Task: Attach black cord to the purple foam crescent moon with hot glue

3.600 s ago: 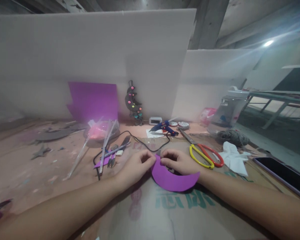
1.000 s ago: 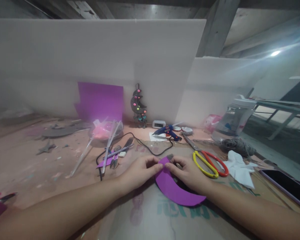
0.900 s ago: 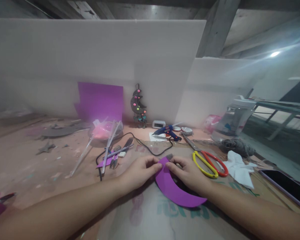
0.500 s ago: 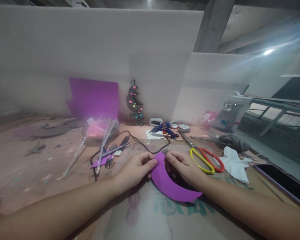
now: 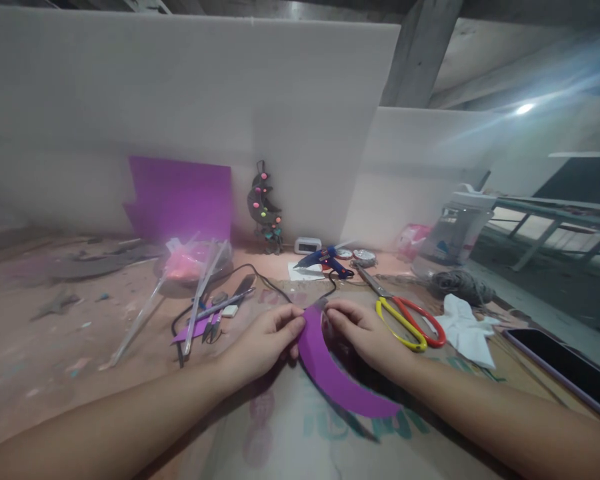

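Observation:
Both my hands pinch the upper end of a purple paper crescent (image 5: 325, 369) above the table. My left hand (image 5: 275, 331) grips its left edge between thumb and fingers. Opposite it, my right hand (image 5: 357, 330) is closed at the inner edge near the top, its fingertips partly hidden. Beneath the purple piece a dark grey pointed strip (image 5: 353, 422) shows along the lower edge, apart from the purple at its tip. To the right of my right hand lie scissors (image 5: 405, 320) with one yellow and one red handle.
Behind stand a decorated grey moon ornament (image 5: 264, 203), a blue glue gun (image 5: 325, 259) and a purple sheet (image 5: 180, 197). Pens, snips and clear sticks (image 5: 205, 297) lie left. On the right are a jug (image 5: 455, 230), grey yarn (image 5: 463, 287), a tissue (image 5: 467, 330) and a phone (image 5: 565, 367).
The crescent's free lower end has dropped slightly, and more of the dark strip now shows beneath it. Both hands keep their pinch near the top. The view has shifted a little.

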The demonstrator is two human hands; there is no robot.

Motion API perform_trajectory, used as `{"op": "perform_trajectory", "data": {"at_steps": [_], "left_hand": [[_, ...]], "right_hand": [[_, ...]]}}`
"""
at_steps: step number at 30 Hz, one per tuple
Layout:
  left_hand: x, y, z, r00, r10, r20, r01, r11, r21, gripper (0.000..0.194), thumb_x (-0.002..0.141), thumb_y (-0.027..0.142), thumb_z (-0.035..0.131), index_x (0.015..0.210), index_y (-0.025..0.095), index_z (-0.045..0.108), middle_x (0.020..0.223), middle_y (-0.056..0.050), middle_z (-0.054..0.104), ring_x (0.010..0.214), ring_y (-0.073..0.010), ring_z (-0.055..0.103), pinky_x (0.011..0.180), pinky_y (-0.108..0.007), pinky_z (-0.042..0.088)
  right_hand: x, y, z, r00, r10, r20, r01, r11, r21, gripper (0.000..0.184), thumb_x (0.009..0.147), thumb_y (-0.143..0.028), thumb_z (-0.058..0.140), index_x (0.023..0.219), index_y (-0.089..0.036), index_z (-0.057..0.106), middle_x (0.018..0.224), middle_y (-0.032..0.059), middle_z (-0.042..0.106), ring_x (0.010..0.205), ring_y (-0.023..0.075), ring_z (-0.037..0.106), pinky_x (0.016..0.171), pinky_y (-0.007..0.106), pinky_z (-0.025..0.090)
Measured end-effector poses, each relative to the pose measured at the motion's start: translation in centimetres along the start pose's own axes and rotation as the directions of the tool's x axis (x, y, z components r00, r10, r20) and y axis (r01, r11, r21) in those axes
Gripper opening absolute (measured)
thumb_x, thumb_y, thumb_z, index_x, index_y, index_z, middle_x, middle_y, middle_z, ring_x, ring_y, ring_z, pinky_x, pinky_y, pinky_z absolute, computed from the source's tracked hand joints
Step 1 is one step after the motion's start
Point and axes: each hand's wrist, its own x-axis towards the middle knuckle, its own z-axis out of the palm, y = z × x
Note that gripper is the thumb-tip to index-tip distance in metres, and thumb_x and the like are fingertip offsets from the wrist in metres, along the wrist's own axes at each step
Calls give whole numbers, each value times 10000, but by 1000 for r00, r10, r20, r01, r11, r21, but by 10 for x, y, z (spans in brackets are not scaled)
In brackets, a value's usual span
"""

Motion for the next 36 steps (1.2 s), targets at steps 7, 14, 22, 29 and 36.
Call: {"op": "perform_trajectory", "data": {"at_steps": [7,14,22,29,36], "left_hand": [[-1,2,4,994,56,91,-54,998,-24,348,834,472,618,911,133,594,728,4,549,645,-105,481,609,-215,375],[-3,6,5,994,55,93,-68,987,143,317,819,451,612,906,146,623,911,-52,632,897,-203,559,792,-277,435],[-8,18,11,999,39,-37,-34,990,138,171,708,228,649,847,169,569,772,14,564,775,-150,511,703,-229,419],[-4,21,3,1000,16,-23,-12,987,162,281,786,432,543,801,158,607,718,0,543,652,-133,468,589,-230,387],[-4,15,3,999,6,-43,9,939,344,283,832,430,525,724,170,558,552,54,426,526,-106,378,508,-225,300]], "right_hand": [[-5,-9,5,974,-111,197,109,994,22,288,872,-331,593,1131,-224,662,1067,56,623,966,180,598,902,337,472],[-5,-14,7,953,-167,253,178,984,-23,193,844,-262,631,1016,-229,712,1049,57,635,1015,189,589,947,355,443],[-3,-8,4,983,-91,161,86,996,35,222,795,-364,678,717,-165,620,812,12,557,744,133,548,698,270,443],[-1,-6,2,988,47,145,-61,993,97,364,808,-505,635,704,-166,554,620,-29,518,556,93,470,526,223,373],[-1,-4,-1,987,117,114,-124,991,53,358,824,-514,614,735,-175,539,552,-61,480,470,72,428,440,191,317]]}}
